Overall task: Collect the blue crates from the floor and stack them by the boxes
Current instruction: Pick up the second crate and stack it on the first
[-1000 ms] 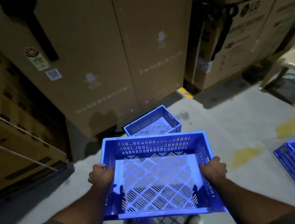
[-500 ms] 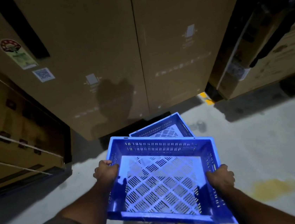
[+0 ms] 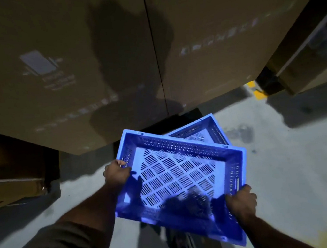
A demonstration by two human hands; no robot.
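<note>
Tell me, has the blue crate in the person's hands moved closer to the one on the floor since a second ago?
Yes. The held crate now overlaps the floor crate by the big cardboard box, where earlier a gap separated them.

1. I hold the blue slotted plastic crate (image 3: 176,175) in front of me, above the grey concrete floor (image 3: 285,161); my left hand (image 3: 116,173) grips its left wall, my right hand (image 3: 241,200) its near right corner.
2. A second blue slotted plastic crate (image 3: 202,131) sits on the floor behind the held one, partly hidden under its far rim.
3. The tall brown cardboard boxes (image 3: 61,74) stand just behind that crate; another brown cardboard box (image 3: 304,63) stands further right.
</note>
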